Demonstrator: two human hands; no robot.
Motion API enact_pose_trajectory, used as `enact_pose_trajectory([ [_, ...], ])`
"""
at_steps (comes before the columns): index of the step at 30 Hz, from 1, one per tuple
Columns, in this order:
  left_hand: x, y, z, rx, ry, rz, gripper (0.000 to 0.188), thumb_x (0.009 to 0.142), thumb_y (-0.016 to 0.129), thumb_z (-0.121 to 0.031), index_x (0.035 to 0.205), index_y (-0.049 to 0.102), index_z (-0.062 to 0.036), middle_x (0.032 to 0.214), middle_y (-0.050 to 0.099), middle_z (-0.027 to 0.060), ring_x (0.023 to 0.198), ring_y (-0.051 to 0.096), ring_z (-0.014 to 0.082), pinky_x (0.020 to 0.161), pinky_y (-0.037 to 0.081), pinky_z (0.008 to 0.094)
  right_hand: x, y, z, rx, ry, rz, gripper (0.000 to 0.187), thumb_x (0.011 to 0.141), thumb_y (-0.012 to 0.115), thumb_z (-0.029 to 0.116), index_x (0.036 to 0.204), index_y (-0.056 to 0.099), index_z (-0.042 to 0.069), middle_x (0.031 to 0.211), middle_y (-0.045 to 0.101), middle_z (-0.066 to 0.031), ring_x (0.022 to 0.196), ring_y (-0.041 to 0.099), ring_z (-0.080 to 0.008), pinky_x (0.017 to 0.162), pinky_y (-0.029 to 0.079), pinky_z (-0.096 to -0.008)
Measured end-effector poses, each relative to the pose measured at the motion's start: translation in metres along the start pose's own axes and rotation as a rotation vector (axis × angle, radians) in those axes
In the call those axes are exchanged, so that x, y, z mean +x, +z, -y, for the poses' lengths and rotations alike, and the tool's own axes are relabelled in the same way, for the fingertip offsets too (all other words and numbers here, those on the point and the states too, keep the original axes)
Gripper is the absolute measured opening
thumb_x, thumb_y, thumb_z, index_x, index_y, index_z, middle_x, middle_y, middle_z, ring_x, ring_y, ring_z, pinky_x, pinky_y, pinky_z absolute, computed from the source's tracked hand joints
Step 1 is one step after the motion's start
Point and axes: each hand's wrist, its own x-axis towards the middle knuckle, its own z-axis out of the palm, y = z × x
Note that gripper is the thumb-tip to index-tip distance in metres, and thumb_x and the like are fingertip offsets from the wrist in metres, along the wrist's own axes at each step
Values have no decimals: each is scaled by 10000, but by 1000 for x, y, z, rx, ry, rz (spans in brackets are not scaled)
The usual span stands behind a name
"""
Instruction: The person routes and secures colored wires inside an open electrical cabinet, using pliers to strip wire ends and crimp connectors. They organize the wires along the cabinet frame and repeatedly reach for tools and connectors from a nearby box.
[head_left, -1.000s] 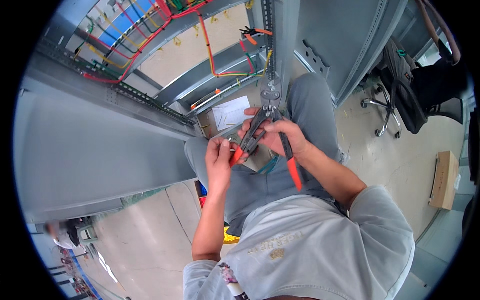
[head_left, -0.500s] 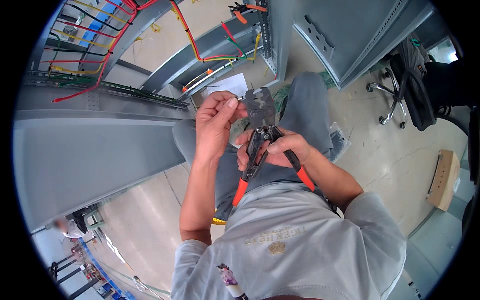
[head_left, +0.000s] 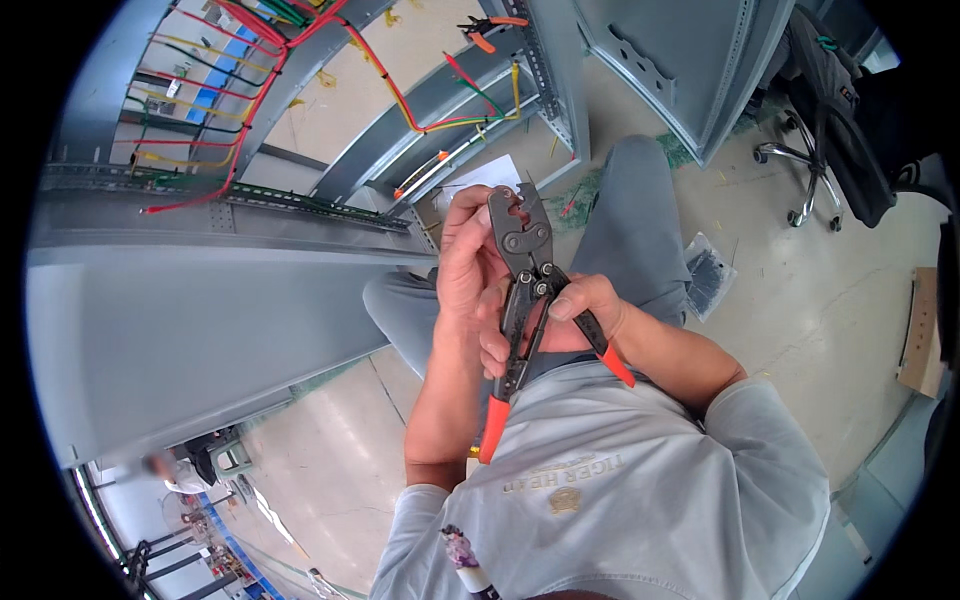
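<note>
The right hand (head_left: 590, 303) grips the crimping tool (head_left: 541, 288) by its 2 spread handles (head_left: 494, 430); its head (head_left: 529, 238) is just beside the left hand (head_left: 465, 255), and from here I can't tell what that one holds

In my right hand (head_left: 600, 305) are red-handled metal crimpers (head_left: 528, 240). Ahead-left stands a grey metal cabinet (head_left: 300, 234); right, a black wheeled chair (head_left: 855, 180).

Your crimping pliers (head_left: 541, 288) sit slightly slanted in your right hand (head_left: 588, 305), the dark metal head with its notched jaws pointing away from you, against your left hand (head_left: 466, 258); the black handles stand spread, red ends angled back toward you.
</note>
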Motion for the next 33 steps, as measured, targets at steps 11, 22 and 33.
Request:
enact_pose_trajectory([
  [11,-26,-3,-7,-52,135,134,92,989,612,-72,1079,613,-59,1108,697,82,954,698,151,828,613,316,15,30,-22,-95,44,32,679,809,685,372,1435,594,127,1085,668,-167,1055,629,-353,1040,426,-526],
  [22,-10,-13,-6,-135,7,105,124,989,586,-64,1101,627,-32,1142,700,96,963,704,174,869,615,351,19,17,-18,-166,-7,-94,662,834,666,358,1427,584,75,1009,665,-158,988,632,-334,961,467,-489],
  [33,11,-35,-5,-161,-70,124,118,997,577,-58,1097,635,-34,1037,717,86,871,711,148,762,629,294,22,2,-13,-174,-67,-167,578,886,652,328,1379,580,36,914,630,-129,882,617,-292,879,464,-461],
])
